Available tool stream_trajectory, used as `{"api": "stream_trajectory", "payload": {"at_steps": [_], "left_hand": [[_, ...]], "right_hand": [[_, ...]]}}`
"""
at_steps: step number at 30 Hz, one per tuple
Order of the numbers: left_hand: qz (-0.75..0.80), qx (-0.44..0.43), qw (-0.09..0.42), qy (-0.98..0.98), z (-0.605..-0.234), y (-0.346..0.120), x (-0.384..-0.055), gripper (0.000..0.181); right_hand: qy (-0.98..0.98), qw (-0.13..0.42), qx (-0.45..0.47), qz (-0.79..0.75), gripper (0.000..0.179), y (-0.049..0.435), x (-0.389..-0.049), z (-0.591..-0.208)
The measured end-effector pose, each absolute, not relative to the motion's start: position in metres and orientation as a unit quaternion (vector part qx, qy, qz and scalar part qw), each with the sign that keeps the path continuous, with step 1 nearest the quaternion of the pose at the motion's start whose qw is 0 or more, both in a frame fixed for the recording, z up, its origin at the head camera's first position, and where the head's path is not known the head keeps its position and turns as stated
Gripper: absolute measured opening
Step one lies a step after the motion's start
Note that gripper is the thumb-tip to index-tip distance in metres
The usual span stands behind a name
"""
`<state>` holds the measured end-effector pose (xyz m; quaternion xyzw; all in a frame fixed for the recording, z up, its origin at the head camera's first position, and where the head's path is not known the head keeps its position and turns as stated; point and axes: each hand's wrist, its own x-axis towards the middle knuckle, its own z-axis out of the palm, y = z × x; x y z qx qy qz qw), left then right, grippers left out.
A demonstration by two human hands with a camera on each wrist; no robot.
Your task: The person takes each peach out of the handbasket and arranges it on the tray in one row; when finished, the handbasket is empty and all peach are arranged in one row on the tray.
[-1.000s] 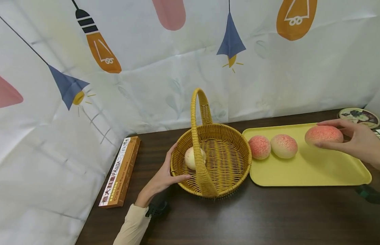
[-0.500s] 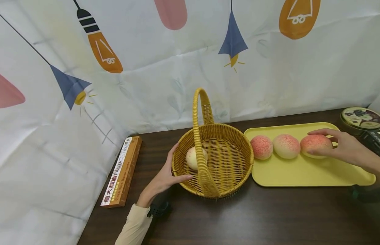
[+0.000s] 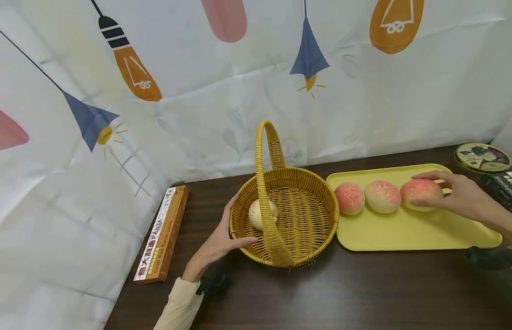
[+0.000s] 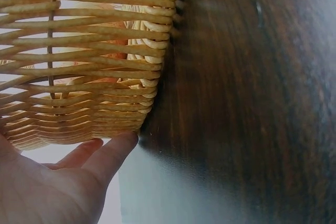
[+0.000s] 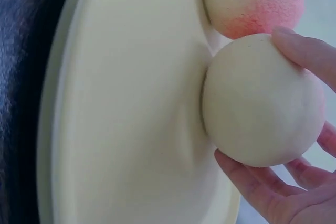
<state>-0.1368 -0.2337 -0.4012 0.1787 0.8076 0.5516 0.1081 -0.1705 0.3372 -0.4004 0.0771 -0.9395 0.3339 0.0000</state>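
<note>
My left hand (image 3: 216, 238) grips the left side of a yellow woven basket (image 3: 332, 215), thumb over the rim and fingers along the outside wall. Inside the basket, partly behind its tall handle, lies a pale round peach (image 3: 256, 214). On a yellow tray (image 3: 404, 236) a red-speckled peach (image 3: 349, 198) and a pink-and-cream peach (image 3: 383, 197) sit side by side along the left. Beside them my right hand (image 3: 466, 197) holds a third tray peach (image 5: 262, 103) between thumb and fingers; in the right wrist view it sits on or just at the tray surface.
A long orange pasta box (image 3: 163, 233) lies at the table's left side. Beyond the tray's right end are a round tin (image 3: 483, 157) and a dark box (image 3: 505, 188). A printed white curtain (image 3: 223, 101) hangs behind the dark table (image 3: 322, 298).
My right hand has brought its peach leftward and down, up against the middle peach on the tray. The left hand keeps its grip on the basket.
</note>
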Motion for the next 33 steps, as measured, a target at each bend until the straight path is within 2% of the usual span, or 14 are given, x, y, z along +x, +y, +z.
{"api": "stream_trajectory", "payload": {"at_steps": [8, 16, 24, 28, 33], "left_hand": [[0.547, 0.172, 0.108, 0.812, -0.403, -0.236, -0.135, 0.117], [0.551, 0.171, 0.108, 0.810, -0.402, -0.238, -0.134, 0.118], [0.555, 0.173, 0.109, 0.806, -0.400, -0.238, -0.136, 0.119], [0.554, 0.173, 0.112, 0.807, -0.400, -0.237, -0.137, 0.118], [0.553, 0.181, 0.115, 0.805, -0.403, -0.235, -0.137, 0.117]], "right_hand": [[-0.938, -0.002, 0.088, 0.336, 0.066, 0.333, -0.174, -0.395], [-0.918, 0.040, 0.144, 0.367, 0.058, 0.309, -0.180, -0.362], [-0.878, 0.040, 0.242, 0.412, 0.057, 0.226, -0.186, -0.310], [-0.847, 0.006, 0.317, 0.427, 0.051, 0.167, -0.192, -0.294], [-0.837, -0.039, 0.389, 0.382, 0.048, 0.102, -0.203, -0.294]]}}
